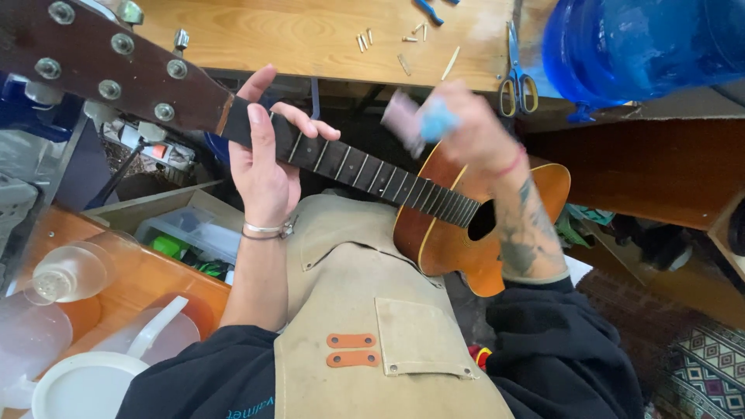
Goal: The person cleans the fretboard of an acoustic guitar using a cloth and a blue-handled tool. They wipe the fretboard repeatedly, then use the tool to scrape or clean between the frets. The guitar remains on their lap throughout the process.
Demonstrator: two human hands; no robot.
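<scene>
An acoustic guitar lies across my lap, its dark fretboard (pixel 372 174) running from the brown headstock (pixel 116 66) at upper left to the orange body (pixel 446 240). No strings show on the neck. My left hand (pixel 264 155) cradles the neck from below near the headstock, thumb and fingers wrapped around it. My right hand (pixel 466 128) hovers over the fretboard near the body, blurred, holding a small pale pad (pixel 403 118) and something light blue (pixel 438 120). A tan apron (pixel 372 310) covers my front.
A wooden workbench (pixel 310 35) at the top carries small pins, yellow-handled scissors (pixel 516 77) and a large blue water jug (pixel 644 43). Clear plastic bottles and a white lid (pixel 85 380) sit at lower left beside a box of parts (pixel 190 237). A patterned rug (pixel 706 372) lies at lower right.
</scene>
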